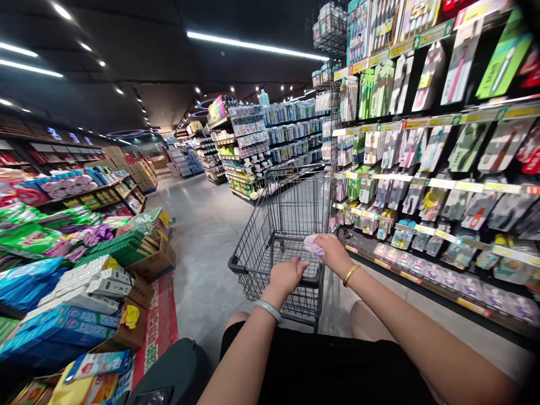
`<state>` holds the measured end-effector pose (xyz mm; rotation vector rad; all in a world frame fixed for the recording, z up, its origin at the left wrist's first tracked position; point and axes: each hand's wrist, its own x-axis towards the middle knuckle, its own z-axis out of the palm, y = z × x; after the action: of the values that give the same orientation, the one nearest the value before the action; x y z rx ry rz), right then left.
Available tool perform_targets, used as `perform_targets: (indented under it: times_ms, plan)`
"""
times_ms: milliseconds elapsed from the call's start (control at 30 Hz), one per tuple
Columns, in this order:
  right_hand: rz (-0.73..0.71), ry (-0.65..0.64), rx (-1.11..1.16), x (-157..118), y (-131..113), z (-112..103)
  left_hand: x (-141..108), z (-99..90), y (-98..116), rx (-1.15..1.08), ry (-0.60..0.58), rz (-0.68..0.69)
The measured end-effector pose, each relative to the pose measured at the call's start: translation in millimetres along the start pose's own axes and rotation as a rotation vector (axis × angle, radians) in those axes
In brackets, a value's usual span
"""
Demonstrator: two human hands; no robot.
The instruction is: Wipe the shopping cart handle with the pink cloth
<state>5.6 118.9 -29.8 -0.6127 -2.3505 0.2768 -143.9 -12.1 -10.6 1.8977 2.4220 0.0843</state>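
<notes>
Pale lilac cloth [314, 245], soft and crumpled, is gripped in my right hand [333, 254], which has a gold bangle at its wrist. My left hand [286, 277], with a pale bangle, is a little lower and to the left. Its fingers are curled, and whatever may be in them is hidden. Both hands are over the near end of a grey wire shopping cart [253, 239], in front of my knees. I cannot tell whether my left hand touches the cart's dark near bar [248, 270].
Shelves [422, 180] of packaged brushes and small goods rise close on the right. To the left stand boxes [143, 259] and piled packets [37, 236]. A grey floor aisle [198, 225] runs ahead toward more shelving [248, 140]. A dark rounded object [177, 371] sits at lower left.
</notes>
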Motion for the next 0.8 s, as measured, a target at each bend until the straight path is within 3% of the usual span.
perform_targets:
  times_ms: [67,200,300,467,533,667,733,800]
  plan:
    - [-0.011,-0.039,-0.012,-0.3,-10.7,8.3,-1.8,0.7,-3.8,0.015,0.001,0.024]
    - [-0.165,-0.125,0.077,-14.4,-36.1,18.0,-8.5,0.8,-14.8,0.035,0.008,0.07]
    - [-0.178,-0.222,0.072,-2.5,-27.5,11.0,-15.3,3.4,-23.0,0.031,0.028,0.097]
    - [-0.005,-0.319,-0.226,46.9,-4.4,1.0,-23.4,12.9,-29.2,0.001,0.092,0.142]
    - [-0.032,-0.451,-0.306,51.8,-13.9,7.8,-26.3,17.0,-30.7,-0.002,0.097,0.149]
    - [-0.248,-0.819,-0.304,48.7,-41.2,28.7,-33.9,24.7,-36.0,0.008,0.132,0.132]
    - [-0.232,-0.955,-0.328,60.6,-41.1,32.9,-38.4,27.6,-39.3,0.007,0.158,0.122]
    - [-0.122,-1.064,-0.368,83.0,-31.5,31.0,-42.5,30.1,-42.3,-0.004,0.176,0.126]
